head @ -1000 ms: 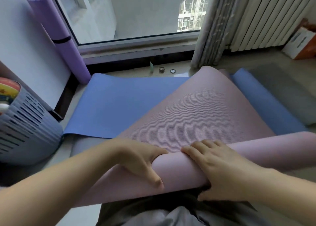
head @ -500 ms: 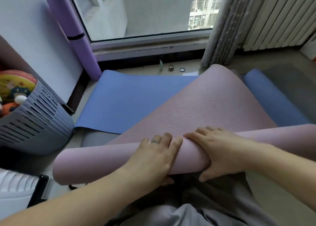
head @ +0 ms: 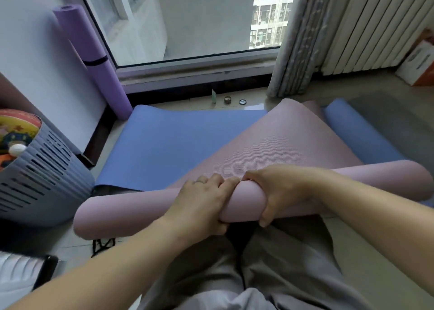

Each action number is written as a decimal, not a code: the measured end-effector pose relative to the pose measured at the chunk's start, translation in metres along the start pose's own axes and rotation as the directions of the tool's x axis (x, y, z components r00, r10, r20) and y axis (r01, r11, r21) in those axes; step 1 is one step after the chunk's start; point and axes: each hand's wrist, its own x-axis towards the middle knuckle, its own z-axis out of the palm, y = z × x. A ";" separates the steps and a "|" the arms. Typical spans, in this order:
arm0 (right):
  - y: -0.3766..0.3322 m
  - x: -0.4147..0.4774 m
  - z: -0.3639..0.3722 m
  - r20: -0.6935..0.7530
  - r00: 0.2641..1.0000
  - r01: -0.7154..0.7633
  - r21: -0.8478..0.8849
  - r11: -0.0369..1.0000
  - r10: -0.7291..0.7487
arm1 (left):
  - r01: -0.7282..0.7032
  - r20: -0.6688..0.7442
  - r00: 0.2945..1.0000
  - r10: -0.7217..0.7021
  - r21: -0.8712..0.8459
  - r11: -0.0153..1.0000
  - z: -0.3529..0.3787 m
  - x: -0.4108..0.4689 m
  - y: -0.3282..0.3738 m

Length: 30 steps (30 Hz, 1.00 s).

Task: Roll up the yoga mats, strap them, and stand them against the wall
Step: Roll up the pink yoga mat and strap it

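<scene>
Near the window [head: 199, 18], left hand [head: 202, 204] and right hand [head: 278, 190] grip the pink mat [head: 131, 213].

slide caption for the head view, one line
The left hand and right hand grip the half-rolled pink mat lying across a blue mat; a strapped purple mat leans on the wall.

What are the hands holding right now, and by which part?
Both grip the rolled part of the pink mat near its middle: left hand and right hand side by side, fingers curled over the top, thumbs on the near side.
</scene>
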 end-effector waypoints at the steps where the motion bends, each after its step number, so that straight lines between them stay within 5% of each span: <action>1: 0.000 -0.004 -0.002 0.004 1.000 0.004 0.003 1.000 -0.004 | -0.025 -0.011 1.000 0.024 -0.028 0.999 -0.005 -0.002 -0.003; 7: -0.013 -0.043 0.003 0.130 0.991 0.020 0.012 1.000 -0.022 | -0.150 0.118 0.978 0.172 -0.175 0.973 -0.020 -0.018 -0.004; 10: -0.022 -0.060 0.031 -0.075 0.997 0.011 -0.147 0.989 -0.023 | -0.077 0.265 0.947 0.182 -0.363 0.929 -0.019 -0.014 -0.010; 15: -0.029 -0.057 0.058 -0.290 0.957 -0.100 -0.270 0.958 0.018 | 0.014 0.523 0.822 0.225 -0.414 0.910 -0.034 0.022 -0.029; 19: -0.009 -0.037 0.036 -0.261 0.965 -0.073 -0.125 0.989 0.039 | -0.046 0.215 0.969 0.122 -0.328 0.944 -0.032 0.017 -0.027; 21: 0.002 -0.025 0.016 -0.127 0.990 -0.058 0.003 0.998 0.058 | -0.098 0.060 0.993 0.105 -0.114 0.989 -0.024 0.003 -0.017; 24: 0.009 -0.009 -0.001 0.036 0.997 -0.065 0.086 0.994 0.062 | -0.090 0.024 0.996 0.088 0.081 0.993 0.002 -0.008 -0.007; 30: -0.009 -0.020 0.040 -0.384 0.922 -0.190 -0.359 0.914 0.041 | -0.035 -0.041 0.998 0.037 0.046 0.998 0.009 0.007 -0.021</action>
